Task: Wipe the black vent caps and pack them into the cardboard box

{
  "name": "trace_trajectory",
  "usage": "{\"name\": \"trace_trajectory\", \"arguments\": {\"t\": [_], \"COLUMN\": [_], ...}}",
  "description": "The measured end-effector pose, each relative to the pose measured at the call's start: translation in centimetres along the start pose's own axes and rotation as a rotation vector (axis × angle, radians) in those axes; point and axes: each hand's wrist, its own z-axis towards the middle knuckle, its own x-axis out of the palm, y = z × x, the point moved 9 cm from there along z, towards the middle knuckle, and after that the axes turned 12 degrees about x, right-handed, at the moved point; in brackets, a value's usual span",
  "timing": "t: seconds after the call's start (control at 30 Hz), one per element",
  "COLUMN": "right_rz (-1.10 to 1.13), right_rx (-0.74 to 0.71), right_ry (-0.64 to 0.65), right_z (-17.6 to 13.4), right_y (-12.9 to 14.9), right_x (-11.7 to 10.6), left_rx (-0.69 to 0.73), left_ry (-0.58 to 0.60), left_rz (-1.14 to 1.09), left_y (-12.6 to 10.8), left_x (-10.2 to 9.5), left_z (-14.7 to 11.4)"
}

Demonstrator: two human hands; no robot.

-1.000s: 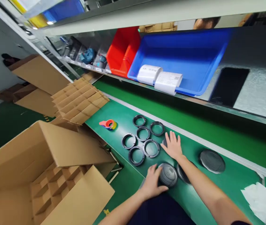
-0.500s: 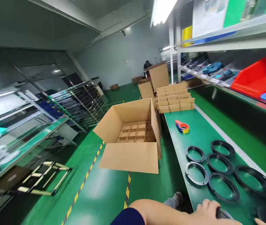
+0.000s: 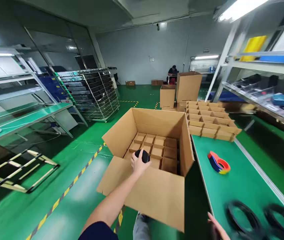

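My left hand (image 3: 138, 163) reaches into the open cardboard box (image 3: 154, 196), its fingers closed around a black round part (image 3: 145, 156). The part is over the front compartments of the cardboard divider (image 3: 157, 151) inside. My right hand (image 3: 219, 228) shows only in part at the bottom edge, beside the green table's near edge. A finger stretches out there, with a dark patch next to it; the rest of the hand is out of view. Nearest to it are blurred black rings (image 3: 243, 218) on the green tabletop (image 3: 214, 186).
A red, blue and yellow tape roll (image 3: 219, 163) lies on the table. Stacked cardboard dividers (image 3: 212, 125) stand at its far end, with tall cartons (image 3: 188, 86) behind. Shelving (image 3: 267, 96) overhangs the right. On the left are a wire cage cart (image 3: 91, 95) and a low frame (image 3: 23, 170).
My left hand has moved from the table over to the box with the black part. My view has turned right and levelled. My right hand has come to the table's near edge.
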Motion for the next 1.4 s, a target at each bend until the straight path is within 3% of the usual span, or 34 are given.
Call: {"name": "trace_trajectory", "arguments": {"t": [0.1,0.17,0.23,0.33,0.47,0.6,0.77,0.9,1.07,1.17,1.3,1.4], "right_rz": [0.008,-0.044,-0.15,-0.348,-0.546,-0.663,-0.762,-0.783,-0.727,-0.713,-0.652,-0.522], "right_rx": [-0.119,-0.16,-0.123,-0.068,-0.05,-0.04,-0.072,-0.099,-0.122,-0.126,-0.109,-0.068], "right_ry": [0.1,0.034,-0.065,-0.061,-0.026,-0.036,0.035,0.0,-0.018,-0.032,0.023,0.026], "right_z": [7.1,12.9,19.5,30.1,42.1,49.4,52.7,52.8,52.1,51.9,51.9,49.2], "right_y": [8.7,15.2,21.2,28.3,32.9,33.7,30.6,28.4,28.2,28.1,28.4,29.7], "right_x": [7.0,10.1,12.5,17.1,22.9,27.2,31.5,32.9,32.4,31.7,31.9,30.7], "left_rx": [-0.024,-0.016,0.007,0.042,0.074,0.122,0.219,0.391,0.436,0.488,0.479,0.434], "left_ry": [0.019,0.052,0.097,0.164,0.206,0.219,0.228,0.245,0.279,0.341,0.394,0.472], "left_rz": [0.003,0.004,0.009,0.03,0.05,0.045,0.056,0.054,0.097,0.104,0.186,0.279], "left_y": [4.5,7.3,9.7,12.1,13.4,13.8,14.9,15.2,15.1,13.8,13.5,14.0], "left_x": [1.3,2.9,4.7,7.9,12.3,16.5,20.5,22.1,22.1,22.8,23.4,22.3], "left_z": [10.4,16.5,21.6,27.4,32.4,34.8,35.2,34.8,34.5,34.2,35.3,36.1]}}
